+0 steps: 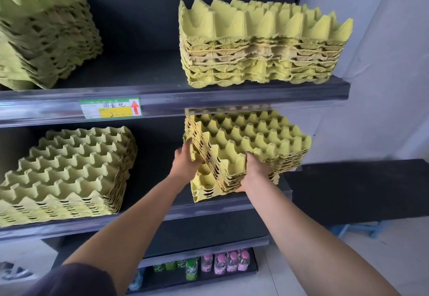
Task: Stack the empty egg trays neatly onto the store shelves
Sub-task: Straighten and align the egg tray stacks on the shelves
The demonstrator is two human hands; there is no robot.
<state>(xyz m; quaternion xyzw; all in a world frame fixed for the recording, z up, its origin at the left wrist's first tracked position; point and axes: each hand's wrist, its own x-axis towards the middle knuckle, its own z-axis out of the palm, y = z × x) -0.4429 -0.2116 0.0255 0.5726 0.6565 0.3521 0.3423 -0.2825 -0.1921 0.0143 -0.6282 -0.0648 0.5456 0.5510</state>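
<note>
Right grip clamps the near edge of a stack of egg trays, thumb pressed into a front cup and fingers curled underneath. Left grip holds the same stack at its left corner, fingers wrapped round the edge. Both bare forearms reach up and forward, the left one coming out of a dark sleeve.

That stack sits tilted and twisted, its right side raised. Directly under it lie a few more trays, flat on the right end of the middle shelf, their near left corner jutting out from beneath. Below the stack, on the bottom shelf, stand small bottles with pink and green labels. Right of the stack lie a dark flat surface and pale floor.

Left of the stack, across a bare strip of dark shelf, stands another pile of trays. The far rows of the stack pass just under the front rail of the upper shelf, with little room above. A green and yellow price label sits on that rail, up and left of the stack. Above the stack stands a squared pile; farther left, a leaning pile. A pale wall rises to the upper right.
</note>
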